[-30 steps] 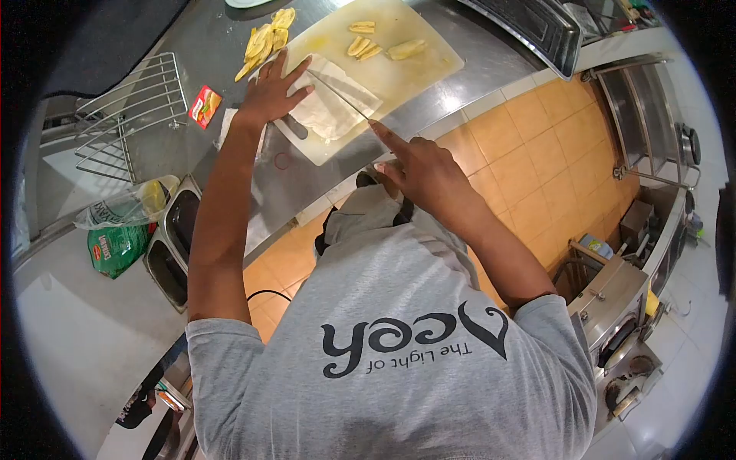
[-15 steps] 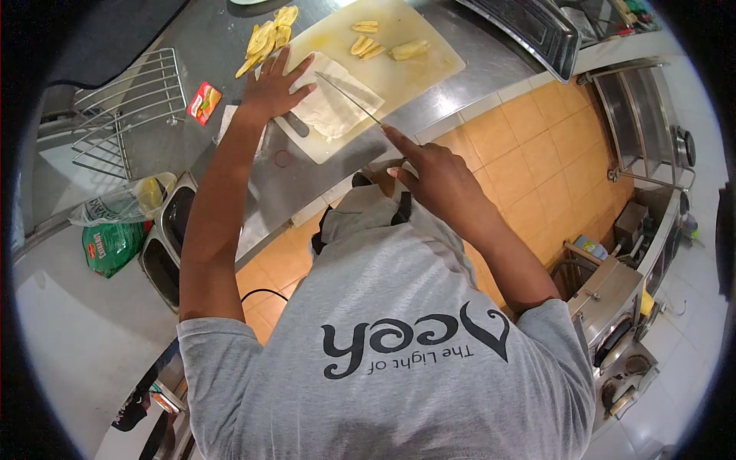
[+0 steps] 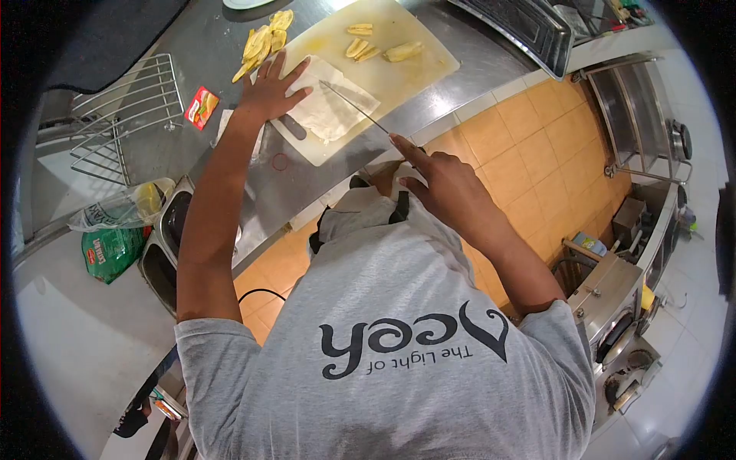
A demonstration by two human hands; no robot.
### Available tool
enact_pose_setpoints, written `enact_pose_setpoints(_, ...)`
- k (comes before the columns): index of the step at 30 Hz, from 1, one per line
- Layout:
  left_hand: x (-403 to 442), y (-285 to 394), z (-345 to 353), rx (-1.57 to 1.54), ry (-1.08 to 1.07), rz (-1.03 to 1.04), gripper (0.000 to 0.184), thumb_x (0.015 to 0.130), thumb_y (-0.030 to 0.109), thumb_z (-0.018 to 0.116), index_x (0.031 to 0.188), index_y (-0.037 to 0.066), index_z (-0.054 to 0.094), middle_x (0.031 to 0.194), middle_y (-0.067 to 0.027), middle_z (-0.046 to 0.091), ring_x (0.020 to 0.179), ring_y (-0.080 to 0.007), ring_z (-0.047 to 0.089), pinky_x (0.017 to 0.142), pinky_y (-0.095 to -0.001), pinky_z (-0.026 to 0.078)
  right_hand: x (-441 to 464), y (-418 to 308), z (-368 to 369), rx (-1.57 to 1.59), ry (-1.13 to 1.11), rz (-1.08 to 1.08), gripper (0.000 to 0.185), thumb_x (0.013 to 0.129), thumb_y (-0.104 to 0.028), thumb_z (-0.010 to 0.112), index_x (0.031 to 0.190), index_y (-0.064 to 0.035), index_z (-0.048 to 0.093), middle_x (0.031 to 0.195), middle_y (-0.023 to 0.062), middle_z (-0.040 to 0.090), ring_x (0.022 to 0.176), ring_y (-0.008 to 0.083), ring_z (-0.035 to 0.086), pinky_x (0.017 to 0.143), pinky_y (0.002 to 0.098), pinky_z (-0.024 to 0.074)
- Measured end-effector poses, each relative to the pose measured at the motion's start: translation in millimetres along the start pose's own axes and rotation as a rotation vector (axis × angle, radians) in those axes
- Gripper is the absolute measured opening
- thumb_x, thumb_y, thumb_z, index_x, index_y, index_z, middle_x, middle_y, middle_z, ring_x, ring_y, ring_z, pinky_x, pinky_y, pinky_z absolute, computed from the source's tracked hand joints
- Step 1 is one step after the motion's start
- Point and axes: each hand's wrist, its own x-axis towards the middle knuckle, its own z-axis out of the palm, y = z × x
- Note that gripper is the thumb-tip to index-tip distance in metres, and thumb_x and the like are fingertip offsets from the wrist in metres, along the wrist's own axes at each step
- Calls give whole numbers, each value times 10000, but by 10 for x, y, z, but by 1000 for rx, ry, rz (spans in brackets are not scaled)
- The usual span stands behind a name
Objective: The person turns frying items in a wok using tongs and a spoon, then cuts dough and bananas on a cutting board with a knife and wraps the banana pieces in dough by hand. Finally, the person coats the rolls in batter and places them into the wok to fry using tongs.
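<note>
My left hand (image 3: 268,90) lies flat with fingers spread on the left edge of a stack of thin, pale wrapper sheets (image 3: 337,107). The sheets rest on a white cutting board (image 3: 429,77). In my right hand (image 3: 448,180) is a knife (image 3: 357,106), its handle mostly hidden by my fingers. The blade slants over the sheets, its tip near their upper middle; whether it touches them I cannot tell. Cut banana pieces (image 3: 402,51) sit at the board's far right part. Yellow banana peels (image 3: 264,40) are heaped beyond my left hand.
A red-and-yellow packet (image 3: 202,107) and a wire rack (image 3: 126,111) are at the left. A red rubber band (image 3: 280,162) lies near the counter edge. A dark tray (image 3: 529,31) stands at the far right, and a green bag (image 3: 111,253) beside the sink (image 3: 157,264).
The view has shifted slightly. The knife tip has moved a little to the right and down across the sheets, with my right hand lower. My left hand stays on the sheets.
</note>
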Motion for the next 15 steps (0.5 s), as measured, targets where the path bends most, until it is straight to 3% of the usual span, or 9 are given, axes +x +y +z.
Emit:
enact_pose_setpoints(11,-19,33,-55,13,-34,-17,647,828,697,304,1398,470,101,1518,-55,22,1381,-304,111,1032,-642,119,-170,-127,-292,40,-88,45,550,824,-150,589,1334,-125,386,890,86,667,815,326,616,710,416,496)
enact_pose_setpoints(14,-2,18,-25,23,-27,-14,648,826,699,304,1397,472,100,1518,-59,21,1381,-307,111,1031,-643,117,-219,-146,-339,11,-96,47,532,830,-152,582,1326,-110,392,925,66,666,825,325,613,715,415,491)
enact_pose_setpoints(15,0,15,-18,17,-24,-13,649,825,701,302,1397,472,101,1517,-61,23,1381,-307,110,1030,-644,116,-234,-125,-329,31,-80,44,554,827,-173,597,1336,-144,382,864,106,644,800,338,607,700,424,482)
